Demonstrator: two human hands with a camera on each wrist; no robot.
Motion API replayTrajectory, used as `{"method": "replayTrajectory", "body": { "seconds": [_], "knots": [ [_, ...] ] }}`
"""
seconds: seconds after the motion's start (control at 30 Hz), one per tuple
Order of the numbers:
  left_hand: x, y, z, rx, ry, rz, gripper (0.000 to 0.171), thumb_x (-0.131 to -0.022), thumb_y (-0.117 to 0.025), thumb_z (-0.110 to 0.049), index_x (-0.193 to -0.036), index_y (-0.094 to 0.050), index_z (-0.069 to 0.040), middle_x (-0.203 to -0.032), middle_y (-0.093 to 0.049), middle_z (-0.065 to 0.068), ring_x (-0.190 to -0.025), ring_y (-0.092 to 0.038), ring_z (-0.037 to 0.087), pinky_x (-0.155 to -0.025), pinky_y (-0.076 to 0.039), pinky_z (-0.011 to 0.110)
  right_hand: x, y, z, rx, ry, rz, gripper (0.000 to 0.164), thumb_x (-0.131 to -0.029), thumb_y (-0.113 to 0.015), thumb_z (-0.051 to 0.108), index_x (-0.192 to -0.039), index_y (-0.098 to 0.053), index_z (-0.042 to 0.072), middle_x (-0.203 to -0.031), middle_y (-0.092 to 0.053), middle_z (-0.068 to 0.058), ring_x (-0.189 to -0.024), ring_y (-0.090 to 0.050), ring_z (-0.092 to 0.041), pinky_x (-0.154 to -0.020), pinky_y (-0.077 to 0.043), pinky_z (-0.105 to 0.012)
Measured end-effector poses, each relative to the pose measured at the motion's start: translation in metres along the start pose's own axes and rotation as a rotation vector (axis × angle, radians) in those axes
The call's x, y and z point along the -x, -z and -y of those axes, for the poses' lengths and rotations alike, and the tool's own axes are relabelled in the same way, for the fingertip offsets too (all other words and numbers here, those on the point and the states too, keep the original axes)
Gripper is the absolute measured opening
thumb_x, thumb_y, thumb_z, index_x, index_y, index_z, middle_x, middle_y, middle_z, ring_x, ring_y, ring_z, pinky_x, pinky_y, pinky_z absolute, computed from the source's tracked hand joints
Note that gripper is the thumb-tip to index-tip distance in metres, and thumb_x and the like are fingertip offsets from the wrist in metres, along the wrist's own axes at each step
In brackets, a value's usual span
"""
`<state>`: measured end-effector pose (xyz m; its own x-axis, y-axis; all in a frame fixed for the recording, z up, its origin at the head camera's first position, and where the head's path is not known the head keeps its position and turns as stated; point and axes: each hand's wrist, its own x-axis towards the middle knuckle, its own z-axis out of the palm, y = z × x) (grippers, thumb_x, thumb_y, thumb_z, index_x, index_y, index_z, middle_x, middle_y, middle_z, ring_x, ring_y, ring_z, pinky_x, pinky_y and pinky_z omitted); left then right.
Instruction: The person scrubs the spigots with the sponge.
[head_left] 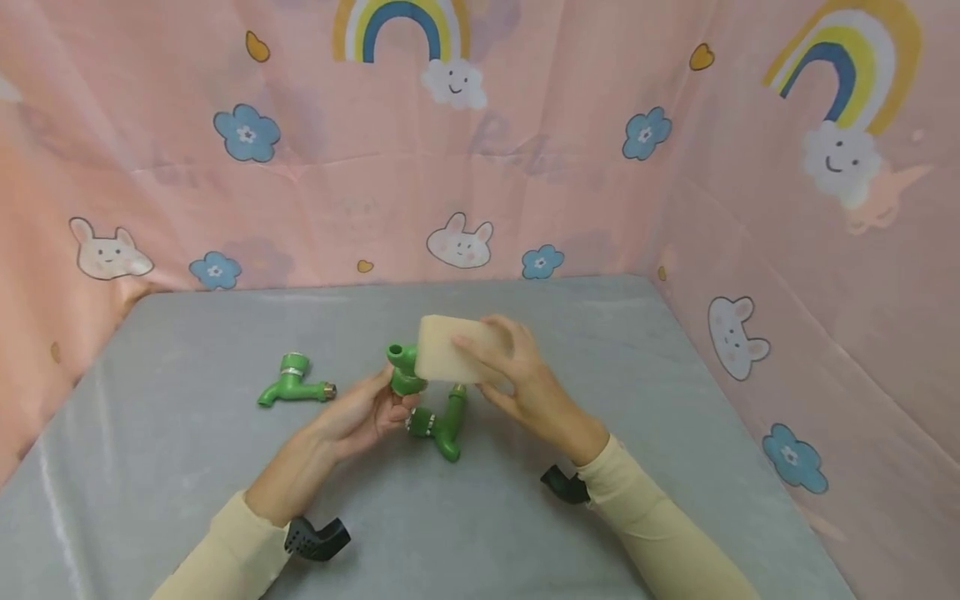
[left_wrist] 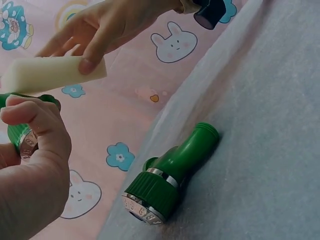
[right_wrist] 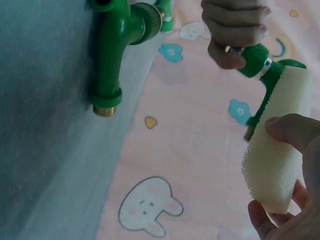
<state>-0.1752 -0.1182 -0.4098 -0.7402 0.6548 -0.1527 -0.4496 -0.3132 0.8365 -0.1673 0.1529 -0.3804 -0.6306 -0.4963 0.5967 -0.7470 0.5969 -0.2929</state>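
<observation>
My left hand (head_left: 367,417) grips a green faucet (head_left: 406,371) by its ribbed knob, with the spout turned upward. In my right hand (head_left: 528,379) a pale cream sponge (head_left: 450,348) is pinched between thumb and fingers. The sponge (right_wrist: 280,145) lies along the faucet body in the right wrist view and hides part of it. Just below the hands, a second green faucet (head_left: 448,425) rests on the table, its brass threaded end pointing away. Left of my left hand lies a third green faucet (head_left: 295,383) with a silver band under its knob.
A grey cloth (head_left: 450,533) covers the table. Pink printed curtains (head_left: 322,200) rise along its back and sides. Black wrist-worn devices (head_left: 318,539) stick out from both cream sleeves, close over the table.
</observation>
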Motion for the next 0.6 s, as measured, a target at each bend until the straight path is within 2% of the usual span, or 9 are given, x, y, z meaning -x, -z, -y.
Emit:
{"method": "replayTrajectory", "body": {
  "seconds": [0.27, 0.5, 0.6],
  "knots": [
    [0.003, 0.002, -0.005, 0.029, 0.035, 0.005, 0.054, -0.108, -0.028, -0.049, -0.127, -0.044, -0.001, -0.083, -0.053, -0.005, -0.058, -0.042, 0.000, -0.052, -0.036, 0.011, 0.001, 0.002, -0.017, -0.011, -0.083, -0.052, 0.065, -0.079, -0.081, -0.006, -0.137, -0.063, 0.017, -0.138, -0.045, -0.026, -0.128, -0.044, -0.047, -0.098, -0.052, -0.060],
    [0.005, 0.006, -0.008, 0.003, 0.028, -0.003, 0.049, -0.109, -0.028, -0.047, -0.122, -0.054, -0.007, -0.082, -0.055, -0.006, -0.058, -0.043, -0.002, -0.051, -0.037, 0.010, 0.003, 0.008, -0.031, -0.034, -0.158, -0.022, 0.062, -0.085, -0.076, -0.004, -0.141, -0.059, 0.016, -0.144, -0.040, -0.027, -0.131, -0.040, -0.048, -0.097, -0.052, -0.061],
    [0.006, 0.008, -0.009, -0.063, 0.016, -0.030, 0.048, -0.110, -0.029, -0.046, -0.119, -0.058, -0.011, -0.082, -0.058, -0.007, -0.058, -0.044, -0.002, -0.051, -0.038, 0.010, 0.003, 0.014, -0.034, -0.094, -0.205, -0.021, 0.060, -0.087, -0.073, -0.004, -0.142, -0.058, 0.014, -0.148, -0.037, -0.027, -0.134, -0.037, -0.047, -0.099, -0.050, -0.062]
  ]
}}
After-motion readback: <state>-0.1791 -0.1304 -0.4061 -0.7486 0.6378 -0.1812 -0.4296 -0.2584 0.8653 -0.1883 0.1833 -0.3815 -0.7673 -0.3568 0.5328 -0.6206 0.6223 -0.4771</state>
